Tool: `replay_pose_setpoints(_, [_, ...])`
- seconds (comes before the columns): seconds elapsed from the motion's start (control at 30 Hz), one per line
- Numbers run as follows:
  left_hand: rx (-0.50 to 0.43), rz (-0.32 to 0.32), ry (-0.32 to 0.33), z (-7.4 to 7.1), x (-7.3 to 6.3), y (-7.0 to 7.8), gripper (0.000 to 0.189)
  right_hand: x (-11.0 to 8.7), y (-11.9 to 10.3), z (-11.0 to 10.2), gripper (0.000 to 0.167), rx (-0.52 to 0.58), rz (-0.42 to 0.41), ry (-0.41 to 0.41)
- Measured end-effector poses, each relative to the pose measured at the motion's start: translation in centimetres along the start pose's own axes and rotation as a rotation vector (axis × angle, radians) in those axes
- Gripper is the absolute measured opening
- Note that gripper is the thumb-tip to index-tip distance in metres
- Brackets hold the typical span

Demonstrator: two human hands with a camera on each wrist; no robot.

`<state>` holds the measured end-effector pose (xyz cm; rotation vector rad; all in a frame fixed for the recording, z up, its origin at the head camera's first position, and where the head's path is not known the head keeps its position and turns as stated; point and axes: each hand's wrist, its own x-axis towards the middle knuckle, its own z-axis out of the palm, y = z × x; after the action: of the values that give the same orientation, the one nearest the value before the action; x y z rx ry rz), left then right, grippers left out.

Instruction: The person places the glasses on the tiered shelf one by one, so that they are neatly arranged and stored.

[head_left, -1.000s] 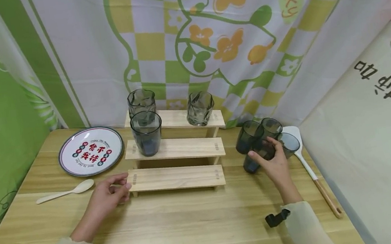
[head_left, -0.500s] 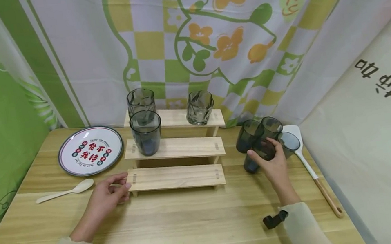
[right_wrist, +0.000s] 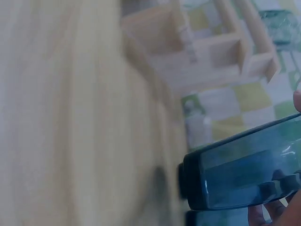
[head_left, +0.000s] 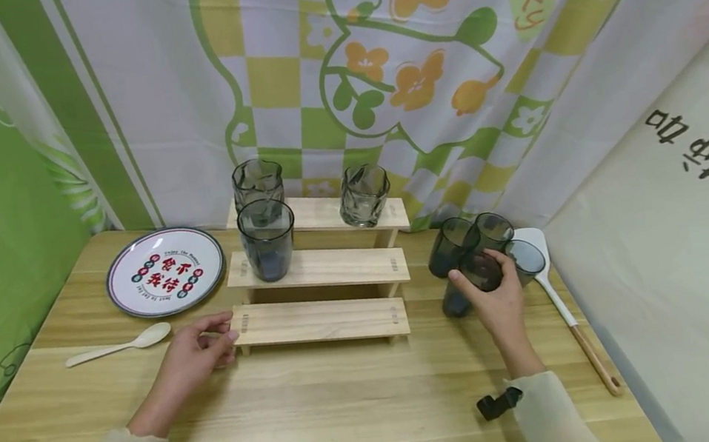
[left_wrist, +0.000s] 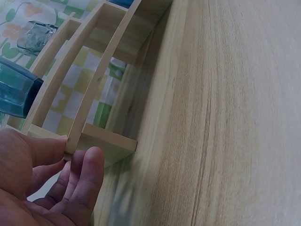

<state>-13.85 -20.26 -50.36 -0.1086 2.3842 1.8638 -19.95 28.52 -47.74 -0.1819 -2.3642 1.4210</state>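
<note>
My left hand (head_left: 193, 350) pinches the left end of the lowest board of a three-step wooden rack (head_left: 321, 321); in the left wrist view the thumb (left_wrist: 49, 149) lies on one side of the board and the fingers (left_wrist: 89, 176) on the other. To the right of the rack, my right hand (head_left: 500, 306) grips a dark smoky drinking glass (head_left: 456, 302) near its rim, thumb and fingers around it. The right wrist view shows this glass (right_wrist: 235, 174) large, with the hand partly cut off. Other dark glasses (head_left: 448, 246) stand close behind and beside it.
On the rack's middle step stands a tall dark glass (head_left: 267, 251); two wavy glasses, one at the right (head_left: 365, 197), are on its top step. A printed plate (head_left: 136, 298) and a pale spoon (head_left: 151, 336) lie left. A white spatula (head_left: 561, 306) lies right, beside the wall.
The right wrist has shifted very slightly. Both hands keep their holds, and the rack and standing glasses stay in place.
</note>
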Motion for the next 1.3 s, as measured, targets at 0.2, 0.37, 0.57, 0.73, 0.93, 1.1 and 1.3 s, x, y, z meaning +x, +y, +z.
replay_pose_setpoints(0.2, [0.003,0.011,0.001,-0.1,0.1,0.1,0.045,0.0,-3.5,0.1,0.079,-0.014,-0.07,-0.066])
replay_pose_setpoints(0.37, [-0.002,0.015,0.002,-0.1,0.2,0.0,0.044,0.2,-6.8,0.4,0.076,-0.021,-0.104,-0.105])
replay_pose_setpoints(0.57, [0.006,0.035,-0.001,-0.2,0.2,0.0,0.044,0.6,-10.2,1.4,0.072,0.037,-0.138,-0.15])
replay_pose_setpoints(0.73, [0.008,0.037,0.0,-0.3,0.2,0.0,0.045,0.7,-12.2,3.4,0.074,0.071,-0.156,-0.18])
replay_pose_setpoints(0.93, [0.002,0.027,0.0,-0.4,0.1,-0.2,0.045,0.2,-14.1,6.8,0.074,0.145,-0.193,-0.212])
replay_pose_setpoints(1.1, [-0.007,0.031,-0.003,-0.3,0.0,-0.3,0.044,-0.4,-15.0,9.5,0.076,0.154,-0.223,-0.203])
replay_pose_setpoints(1.3, [-0.014,0.029,-0.007,-0.1,0.0,-0.4,0.044,-1.2,-15.6,11.2,0.082,0.074,-0.227,-0.164])
